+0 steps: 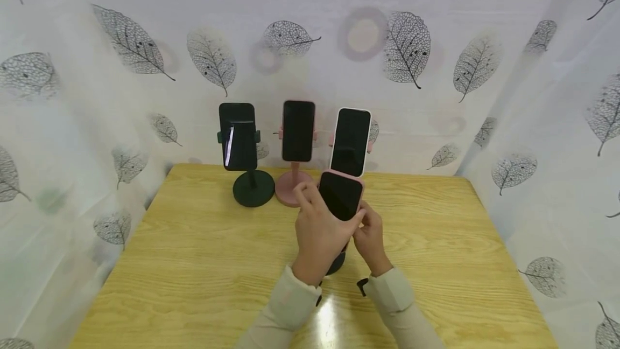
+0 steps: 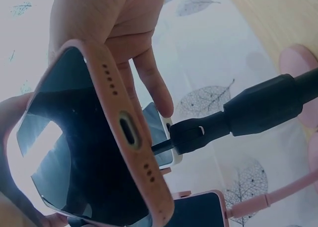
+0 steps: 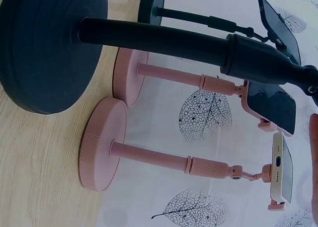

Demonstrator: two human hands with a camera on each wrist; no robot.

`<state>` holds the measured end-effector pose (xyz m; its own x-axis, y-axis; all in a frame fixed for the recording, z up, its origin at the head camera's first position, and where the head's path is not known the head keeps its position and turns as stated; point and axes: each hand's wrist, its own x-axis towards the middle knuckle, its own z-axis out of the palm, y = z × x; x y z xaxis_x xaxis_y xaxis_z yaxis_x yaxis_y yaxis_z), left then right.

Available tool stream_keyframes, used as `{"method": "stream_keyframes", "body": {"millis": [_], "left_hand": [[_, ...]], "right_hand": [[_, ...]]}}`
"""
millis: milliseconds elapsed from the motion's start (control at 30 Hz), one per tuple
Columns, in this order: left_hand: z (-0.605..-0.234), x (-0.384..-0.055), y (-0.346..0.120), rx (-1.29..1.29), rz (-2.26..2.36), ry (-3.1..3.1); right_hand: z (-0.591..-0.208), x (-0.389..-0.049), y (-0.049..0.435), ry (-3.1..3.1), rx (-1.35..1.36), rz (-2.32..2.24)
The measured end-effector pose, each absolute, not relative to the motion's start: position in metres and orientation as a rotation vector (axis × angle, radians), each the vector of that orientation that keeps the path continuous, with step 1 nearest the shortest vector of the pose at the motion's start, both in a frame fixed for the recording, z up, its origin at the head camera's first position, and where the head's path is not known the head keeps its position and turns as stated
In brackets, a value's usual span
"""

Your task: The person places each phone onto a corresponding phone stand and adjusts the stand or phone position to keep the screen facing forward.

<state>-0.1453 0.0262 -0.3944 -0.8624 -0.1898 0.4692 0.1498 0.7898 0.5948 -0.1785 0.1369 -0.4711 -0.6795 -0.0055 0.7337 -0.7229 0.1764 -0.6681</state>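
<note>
A phone in a pink case stands tilted, screen toward me, at the top of a black phone stand. My left hand grips it from the left, with the thumb across its lower end. At its lower right edge, my right hand holds on with curled fingers. From the left wrist view, fingers of the right hand reach behind the phone, and the stand's black neck runs up behind it. The phone hides most of the clamp, so I cannot tell whether it is fastened.
Behind stand three phone stands holding phones: a dark green one at left, a pink one in the middle, and another pink one with a white-edged phone at right. A leaf-print curtain borders the wooden table.
</note>
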Motion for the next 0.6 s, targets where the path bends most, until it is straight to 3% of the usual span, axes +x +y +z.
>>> {"method": "stream_keyframes", "body": {"millis": [600], "left_hand": [[-0.3931,-0.1482,0.0208,0.144,-0.921,-2.603]], "right_hand": [[-0.4633,-0.1783,0.1345,-1.678,0.844,1.649]]}}
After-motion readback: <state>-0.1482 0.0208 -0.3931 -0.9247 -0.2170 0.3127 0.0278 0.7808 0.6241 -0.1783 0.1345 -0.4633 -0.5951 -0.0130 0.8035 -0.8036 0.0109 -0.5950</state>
